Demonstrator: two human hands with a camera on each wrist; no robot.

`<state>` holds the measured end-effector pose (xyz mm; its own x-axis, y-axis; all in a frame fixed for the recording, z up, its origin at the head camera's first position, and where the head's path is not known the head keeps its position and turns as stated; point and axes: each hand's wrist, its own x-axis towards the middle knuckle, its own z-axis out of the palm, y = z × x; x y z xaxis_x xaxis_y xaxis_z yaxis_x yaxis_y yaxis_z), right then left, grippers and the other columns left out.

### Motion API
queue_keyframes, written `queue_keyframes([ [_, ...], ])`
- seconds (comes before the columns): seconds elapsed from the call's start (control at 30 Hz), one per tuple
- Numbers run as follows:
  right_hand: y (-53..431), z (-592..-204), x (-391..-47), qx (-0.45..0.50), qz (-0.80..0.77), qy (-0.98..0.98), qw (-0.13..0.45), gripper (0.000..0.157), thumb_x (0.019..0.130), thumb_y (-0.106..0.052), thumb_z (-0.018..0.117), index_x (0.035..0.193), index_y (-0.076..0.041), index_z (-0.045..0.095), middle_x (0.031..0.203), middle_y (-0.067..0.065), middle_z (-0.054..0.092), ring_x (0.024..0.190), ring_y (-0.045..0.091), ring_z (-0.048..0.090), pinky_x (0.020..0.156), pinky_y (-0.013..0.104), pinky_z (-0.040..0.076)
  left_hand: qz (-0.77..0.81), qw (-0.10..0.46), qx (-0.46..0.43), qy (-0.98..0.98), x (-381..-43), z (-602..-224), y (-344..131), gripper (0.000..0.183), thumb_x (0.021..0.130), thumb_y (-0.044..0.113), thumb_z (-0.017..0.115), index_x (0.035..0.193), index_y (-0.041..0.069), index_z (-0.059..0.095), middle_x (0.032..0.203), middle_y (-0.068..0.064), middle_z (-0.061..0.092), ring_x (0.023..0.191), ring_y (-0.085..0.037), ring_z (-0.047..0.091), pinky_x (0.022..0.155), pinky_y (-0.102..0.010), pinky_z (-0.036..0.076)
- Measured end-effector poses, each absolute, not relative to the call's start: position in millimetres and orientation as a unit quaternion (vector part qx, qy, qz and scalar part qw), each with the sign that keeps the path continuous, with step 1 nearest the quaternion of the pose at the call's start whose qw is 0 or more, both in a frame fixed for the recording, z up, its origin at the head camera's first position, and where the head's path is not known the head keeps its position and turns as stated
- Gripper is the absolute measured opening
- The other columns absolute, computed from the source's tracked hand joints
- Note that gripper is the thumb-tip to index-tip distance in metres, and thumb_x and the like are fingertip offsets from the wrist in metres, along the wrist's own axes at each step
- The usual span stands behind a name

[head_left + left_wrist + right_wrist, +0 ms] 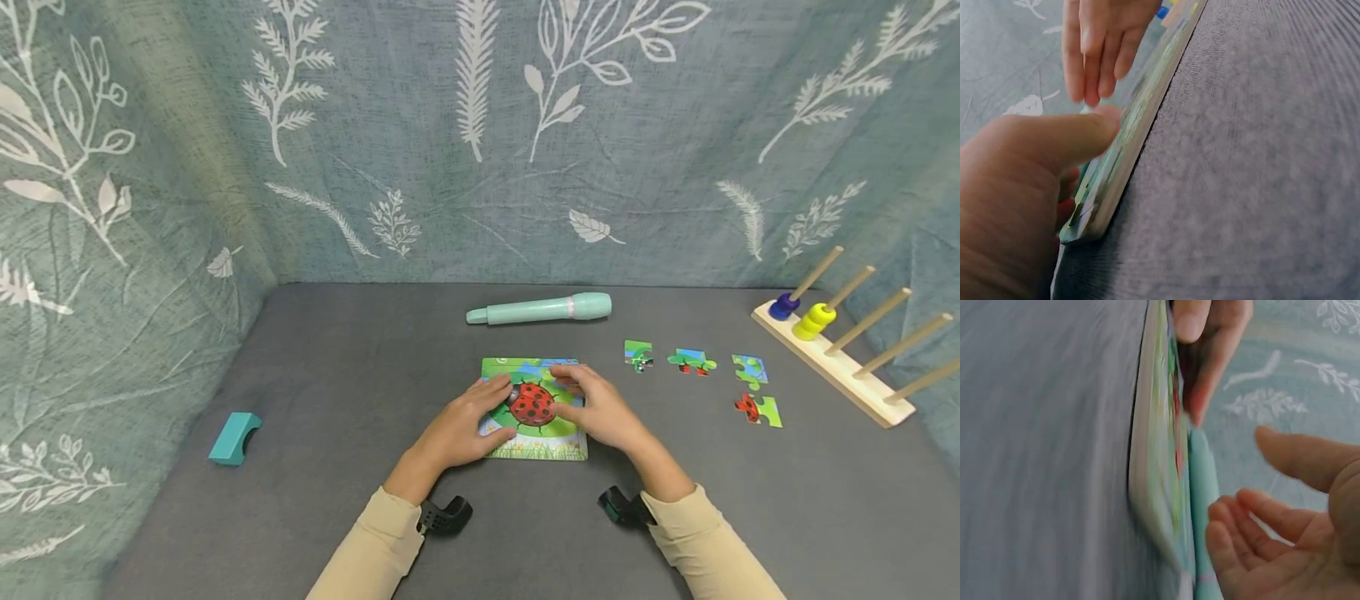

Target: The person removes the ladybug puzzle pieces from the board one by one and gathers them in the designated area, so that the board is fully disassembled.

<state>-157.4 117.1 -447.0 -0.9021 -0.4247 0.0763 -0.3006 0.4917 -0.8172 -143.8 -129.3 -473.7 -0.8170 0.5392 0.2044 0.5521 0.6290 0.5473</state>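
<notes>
A ladybug puzzle board (pixel 536 448) with a green and blue border lies flat on the grey table. My left hand (pixel 459 423) rests on its left side, fingers stretched over the picture and thumb near the lower left. Over the right side is my right hand (pixel 602 410), its fingers loosely bent and thumb spread, with nothing held between them. In the right wrist view the right hand (pixel 1272 544) appears apart from the board's edge (pixel 1147 456). The left thumb (pixel 1079 134) lies along the board in the left wrist view.
Several loose puzzle pieces (pixel 692 362) lie right of the board. Behind it is a mint-green, microphone-shaped object (pixel 540 311). A wooden peg stand (pixel 847 375) with blue and yellow beads stands far right. A teal arch block (pixel 234 438) lies far left. A patterned curtain hangs behind.
</notes>
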Motion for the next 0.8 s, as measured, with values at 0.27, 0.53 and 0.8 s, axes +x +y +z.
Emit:
queue_keyframes([
  [0.27, 103.8, -465.0, -157.1, -0.231, -0.419, 0.877, 0.035, 0.046, 0.084, -0.016, 0.073, 0.124, 0.002, 0.057, 0.121, 0.016, 0.058, 0.108, 0.032, 0.059, 0.093, 0.045, 0.052, -0.297, 0.019, -0.323, -0.899, -146.1, -476.3, -128.9, 0.058, 0.088, 0.032, 0.067, 0.134, 0.000, 0.053, 0.143, -0.012, 0.047, 0.137, -0.027, 0.039, 0.118, -0.040, 0.027],
  [0.53, 100.0, -469.7, -156.0, -0.260, -0.366, 0.894, -0.004, 0.046, 0.079, -0.014, 0.076, 0.120, 0.000, 0.060, 0.120, 0.014, 0.055, 0.110, 0.030, 0.055, 0.091, 0.047, 0.049, -0.299, 0.022, -0.321, -0.898, -146.5, -476.3, -128.9, 0.058, 0.087, 0.031, 0.068, 0.134, 0.000, 0.053, 0.143, -0.013, 0.048, 0.137, -0.027, 0.039, 0.118, -0.041, 0.028],
  [0.8, 98.3, -472.4, -153.7, -0.254, -0.383, 0.888, -0.004, 0.042, 0.077, -0.009, 0.077, 0.114, 0.000, 0.060, 0.118, 0.013, 0.055, 0.109, 0.029, 0.053, 0.091, 0.046, 0.049, -0.298, 0.023, -0.317, -0.900, -144.8, -477.4, -128.8, 0.058, 0.086, 0.032, 0.069, 0.133, 0.000, 0.055, 0.142, -0.013, 0.048, 0.136, -0.027, 0.040, 0.117, -0.041, 0.029],
])
